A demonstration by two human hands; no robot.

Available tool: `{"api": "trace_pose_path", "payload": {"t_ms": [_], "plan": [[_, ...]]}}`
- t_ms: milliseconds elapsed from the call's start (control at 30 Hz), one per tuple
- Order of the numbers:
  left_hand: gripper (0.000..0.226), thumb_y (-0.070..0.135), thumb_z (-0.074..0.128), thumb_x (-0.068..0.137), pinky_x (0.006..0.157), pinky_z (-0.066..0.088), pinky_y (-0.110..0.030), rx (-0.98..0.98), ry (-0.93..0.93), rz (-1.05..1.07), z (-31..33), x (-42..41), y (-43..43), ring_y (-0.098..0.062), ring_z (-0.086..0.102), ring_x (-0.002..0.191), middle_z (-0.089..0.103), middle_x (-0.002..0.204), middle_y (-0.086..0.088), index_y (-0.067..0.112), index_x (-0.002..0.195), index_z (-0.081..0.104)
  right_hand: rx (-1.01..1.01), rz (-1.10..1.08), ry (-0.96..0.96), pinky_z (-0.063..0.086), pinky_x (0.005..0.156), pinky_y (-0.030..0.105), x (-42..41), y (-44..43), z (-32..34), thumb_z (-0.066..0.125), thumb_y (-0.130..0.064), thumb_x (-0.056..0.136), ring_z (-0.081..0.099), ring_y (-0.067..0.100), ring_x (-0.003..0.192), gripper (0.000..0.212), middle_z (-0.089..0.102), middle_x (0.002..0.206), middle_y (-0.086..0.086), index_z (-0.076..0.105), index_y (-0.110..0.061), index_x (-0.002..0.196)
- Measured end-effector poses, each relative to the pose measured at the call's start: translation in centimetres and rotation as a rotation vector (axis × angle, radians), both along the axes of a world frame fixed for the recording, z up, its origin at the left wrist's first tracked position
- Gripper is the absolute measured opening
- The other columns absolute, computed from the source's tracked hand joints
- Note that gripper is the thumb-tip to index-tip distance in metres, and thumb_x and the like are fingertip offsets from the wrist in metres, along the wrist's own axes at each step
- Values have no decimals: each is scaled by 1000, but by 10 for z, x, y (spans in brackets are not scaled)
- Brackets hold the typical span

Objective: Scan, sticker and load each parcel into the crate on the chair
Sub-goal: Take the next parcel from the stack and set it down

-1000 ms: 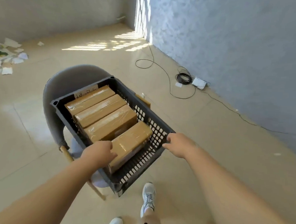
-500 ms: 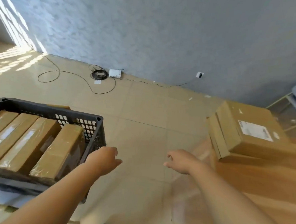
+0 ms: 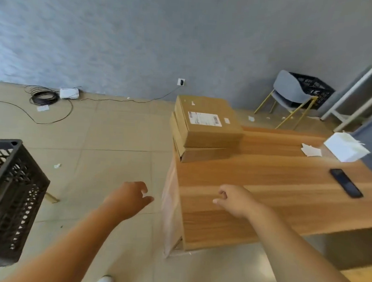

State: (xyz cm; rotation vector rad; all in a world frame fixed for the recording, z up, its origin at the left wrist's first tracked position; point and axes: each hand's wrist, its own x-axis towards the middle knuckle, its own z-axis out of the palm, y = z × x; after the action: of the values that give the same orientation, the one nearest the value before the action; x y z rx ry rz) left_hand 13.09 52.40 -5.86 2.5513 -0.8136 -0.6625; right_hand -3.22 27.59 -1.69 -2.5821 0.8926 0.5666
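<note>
Wood table (image 3: 286,186) edge: right hand (image 3: 234,200) above it, fingers loosely curled, holding nothing.
Left hand (image 3: 126,197): over floor (image 3: 114,154) between black crate (image 3: 9,195) and table, relaxed, holding nothing.
Parcels (image 3: 205,131): beyond both hands, two stacked flat on table's far left corner, label (image 3: 205,118) up; long axis cannot be told.
Surroundings: phone (image 3: 346,183), papers (image 3: 345,148) on table's right side.

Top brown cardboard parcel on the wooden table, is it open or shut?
Shut: the top brown cardboard parcel lies flat, lid closed, white shipping label facing up.
</note>
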Motion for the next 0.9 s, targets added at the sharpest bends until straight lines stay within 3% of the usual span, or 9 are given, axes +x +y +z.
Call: {"api": "trace_pose_path", "payload": {"t_ms": [267, 533, 667, 800, 900], "plan": [[33, 47, 59, 85, 78, 45, -25, -151, 30, 50, 5, -44, -73, -10, 58, 87, 64, 99, 8, 24, 108, 62, -81, -127, -74, 47, 86, 33, -52, -75, 3, 56, -50, 88, 57, 19, 104, 42, 60, 119, -2, 55, -23, 120], [14, 42, 64, 82, 77, 50, -28, -424, 105, 253, -12, 0, -149, -4, 61, 86, 64, 88, 16, 31, 89, 63, -97, -125, -101, 48, 88, 35, -8, -155, -4, 54, -49, 89, 58, 19, 104, 38, 61, 117, -3, 56, -24, 119], [30, 44, 61, 84, 71, 46, -28, -554, 144, 432, -14, 31, -198, -11, 60, 88, 63, 100, 9, 23, 105, 61, -152, -151, -165, 48, 80, 31, 29, -198, 2, 54, -49, 90, 59, 17, 98, 34, 63, 112, -6, 58, -26, 114], [59, 51, 57, 84, 95, 42, -40, -585, 121, 580, -12, 53, -235, -21, 50, 113, 46, 128, -3, 16, 130, 46, -117, -218, -262, 49, 76, 32, 63, -235, 3, 51, -52, 90, 58, 15, 96, 40, 60, 113, -8, 53, -26, 120], [69, 59, 50, 83, 102, 38, -51, -530, 120, 617, -16, 69, -253, -32, 46, 121, 43, 134, -9, 14, 134, 43, 13, -280, -388, 45, 86, 33, 92, -255, -2, 50, -54, 90, 54, 18, 114, 55, 52, 134, -3, 43, -23, 136]]}}
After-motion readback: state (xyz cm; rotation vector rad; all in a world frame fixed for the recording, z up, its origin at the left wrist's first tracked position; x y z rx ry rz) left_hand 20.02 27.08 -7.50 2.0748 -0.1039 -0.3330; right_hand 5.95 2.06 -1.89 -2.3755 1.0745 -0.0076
